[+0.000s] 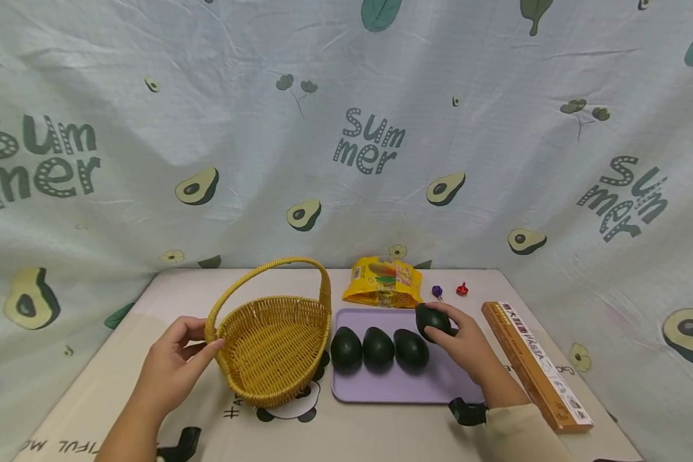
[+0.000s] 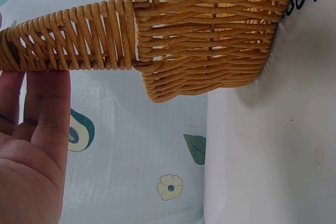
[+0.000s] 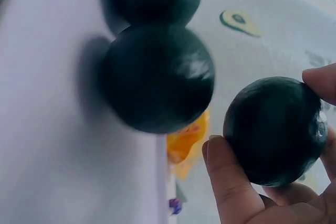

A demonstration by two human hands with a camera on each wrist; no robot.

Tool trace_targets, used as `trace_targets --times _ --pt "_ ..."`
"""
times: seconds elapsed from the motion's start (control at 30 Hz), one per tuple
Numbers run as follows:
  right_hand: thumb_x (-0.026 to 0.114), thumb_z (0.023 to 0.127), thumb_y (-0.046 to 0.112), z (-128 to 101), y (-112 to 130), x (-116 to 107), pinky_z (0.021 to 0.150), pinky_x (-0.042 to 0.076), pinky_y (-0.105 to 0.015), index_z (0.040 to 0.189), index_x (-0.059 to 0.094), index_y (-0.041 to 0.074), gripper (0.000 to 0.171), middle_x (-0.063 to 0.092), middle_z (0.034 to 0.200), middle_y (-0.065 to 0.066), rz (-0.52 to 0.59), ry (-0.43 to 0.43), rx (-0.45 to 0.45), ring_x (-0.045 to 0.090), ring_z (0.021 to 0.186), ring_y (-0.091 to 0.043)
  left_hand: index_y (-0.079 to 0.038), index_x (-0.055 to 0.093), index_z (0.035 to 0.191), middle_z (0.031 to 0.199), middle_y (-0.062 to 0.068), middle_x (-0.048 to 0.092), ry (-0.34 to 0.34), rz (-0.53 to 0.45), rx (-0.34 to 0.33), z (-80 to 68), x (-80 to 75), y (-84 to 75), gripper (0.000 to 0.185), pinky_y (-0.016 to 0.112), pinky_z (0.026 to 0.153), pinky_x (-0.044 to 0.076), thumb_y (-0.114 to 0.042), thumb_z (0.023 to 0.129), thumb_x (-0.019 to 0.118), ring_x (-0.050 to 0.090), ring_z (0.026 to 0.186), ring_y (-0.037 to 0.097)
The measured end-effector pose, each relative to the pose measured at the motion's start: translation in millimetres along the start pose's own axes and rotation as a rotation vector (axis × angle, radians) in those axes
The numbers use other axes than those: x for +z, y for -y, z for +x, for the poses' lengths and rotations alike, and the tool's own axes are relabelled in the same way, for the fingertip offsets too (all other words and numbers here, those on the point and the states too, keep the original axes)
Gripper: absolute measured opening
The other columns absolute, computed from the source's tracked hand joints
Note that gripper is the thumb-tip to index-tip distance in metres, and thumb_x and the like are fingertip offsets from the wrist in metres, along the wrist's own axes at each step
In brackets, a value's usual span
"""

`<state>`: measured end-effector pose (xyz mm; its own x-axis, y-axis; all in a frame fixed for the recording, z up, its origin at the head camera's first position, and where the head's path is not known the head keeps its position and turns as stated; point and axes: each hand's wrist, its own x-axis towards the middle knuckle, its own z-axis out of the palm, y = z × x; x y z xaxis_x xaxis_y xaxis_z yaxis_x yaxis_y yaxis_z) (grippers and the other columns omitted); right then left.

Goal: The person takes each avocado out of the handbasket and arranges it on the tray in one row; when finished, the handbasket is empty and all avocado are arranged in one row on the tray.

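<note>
A yellow wicker basket with an arched handle stands left of a lilac tray. My left hand grips the foot of the handle at the basket's left rim. In the left wrist view its fingers reach behind the woven handle. My right hand holds a dark green avocado just above the tray's far right part. The right wrist view shows the fingers curled round that avocado. Three more avocados lie in a row on the tray.
A yellow snack bag lies behind the tray. Beside it sit a small purple sweet and a red one. A long brown pasta box lies along the table's right side. A printed cloth hangs behind.
</note>
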<state>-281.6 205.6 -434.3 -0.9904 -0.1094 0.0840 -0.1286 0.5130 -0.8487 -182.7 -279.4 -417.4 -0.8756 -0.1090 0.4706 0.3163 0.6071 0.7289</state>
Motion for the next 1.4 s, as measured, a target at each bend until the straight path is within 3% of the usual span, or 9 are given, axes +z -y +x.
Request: trace_targets --times 0.5,0.77,1.4 --pt "0.082 0.088 0.027 -10.5 -22.5 0.6 0.104 0.051 -0.06 0.142 0.058 0.023 0.059 0.053 0.148 -0.019 -0.095 -0.016 0.082 0.054 0.127 -0.041 -0.005 0.059 0.117 0.112 0.011 0.065 -0.015 0.002 0.008 -0.3 -3.4 -1.6 0.028 0.008 0.079 0.055 -0.008 0.094 0.075 0.06 0.097 -0.006" --pt "0.085 0.083 0.032 -13.8 -31.5 1.9 0.109 0.045 -0.064 0.147 0.05 0.01 0.076 0.053 0.148 -0.022 -0.167 -0.022 0.104 0.053 0.131 -0.044 -0.005 0.059 0.117 0.112 0.011 0.065 -0.018 0.013 -0.007 -1.1 -2.5 -1.7 0.029 0.006 0.079 0.054 -0.007 0.094 0.075 0.059 0.097 -0.008" --pt "0.088 0.079 0.029 -17.5 -48.7 4.7 0.104 0.049 -0.066 0.15 0.052 0.019 0.08 0.052 0.148 -0.027 -0.22 -0.005 0.124 0.054 0.13 -0.047 -0.004 0.059 0.117 0.112 0.012 0.065 -0.013 0.004 -0.002 0.0 0.3 -1.8 0.029 0.007 0.078 0.055 -0.006 0.093 0.075 0.058 0.097 -0.008"
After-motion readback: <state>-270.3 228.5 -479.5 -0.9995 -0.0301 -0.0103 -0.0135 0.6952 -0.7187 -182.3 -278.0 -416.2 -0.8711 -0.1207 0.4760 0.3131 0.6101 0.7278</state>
